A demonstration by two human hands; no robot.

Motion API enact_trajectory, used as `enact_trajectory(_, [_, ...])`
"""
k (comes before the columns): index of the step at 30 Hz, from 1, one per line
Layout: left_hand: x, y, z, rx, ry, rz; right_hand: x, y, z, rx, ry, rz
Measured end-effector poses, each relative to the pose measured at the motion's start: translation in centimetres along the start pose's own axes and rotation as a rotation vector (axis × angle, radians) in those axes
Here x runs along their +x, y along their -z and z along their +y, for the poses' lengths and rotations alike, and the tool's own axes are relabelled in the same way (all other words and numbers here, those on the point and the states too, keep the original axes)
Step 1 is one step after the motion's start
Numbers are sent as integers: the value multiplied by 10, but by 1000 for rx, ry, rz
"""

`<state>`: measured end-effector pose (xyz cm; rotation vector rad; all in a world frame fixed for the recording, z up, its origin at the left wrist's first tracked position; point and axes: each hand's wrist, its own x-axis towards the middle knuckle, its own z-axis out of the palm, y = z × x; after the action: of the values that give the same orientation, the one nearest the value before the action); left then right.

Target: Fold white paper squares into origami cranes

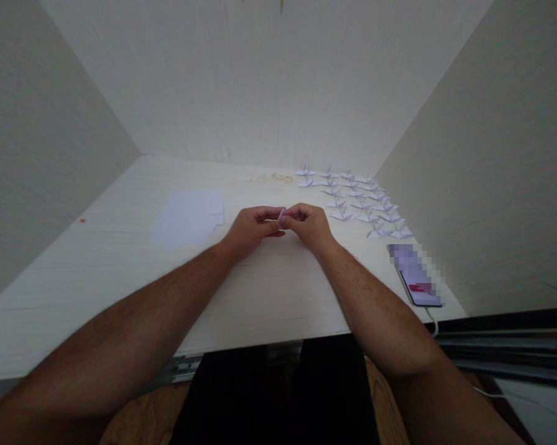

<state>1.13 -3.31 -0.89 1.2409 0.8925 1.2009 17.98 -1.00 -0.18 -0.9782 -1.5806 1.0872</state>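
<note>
Over the middle of the pale table (pixel 269 284), my two hands meet around a small folded piece of white paper (pixel 281 214). My left hand (pixel 255 228) pinches it from the left between thumb and fingers. From the right, the thumb and forefinger of my right hand (pixel 307 224) close on the same paper. Only a narrow edge of it shows; the fingers hide the rest. Several white paper cranes (pixel 362 203) stand in rows beyond my right hand. Left of my left hand lie white paper sheets (pixel 190 213).
A phone (pixel 415 275) with a lit screen lies at the right edge, a white cable (pixel 432 321) running from its lower end. Walls enclose the table at the left, back and right. A brownish stain (pixel 278 178) marks the surface near the back wall (pixel 260 93).
</note>
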Motion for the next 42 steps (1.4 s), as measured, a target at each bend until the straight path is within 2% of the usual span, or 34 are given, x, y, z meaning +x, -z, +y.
enact_trajectory(11, [1,0,-1,2,6,19,3,1,3,54,-26,-14])
enact_trajectory(22, [0,0,1,15,20,25,3,1,5,19,-19,-35])
enact_trajectory(29, [-1,-1,2,8,26,33,2,1,1,-31,-69,-19])
enact_trajectory(42, [0,-1,1,-19,27,35,2,1,2,-26,-40,-17])
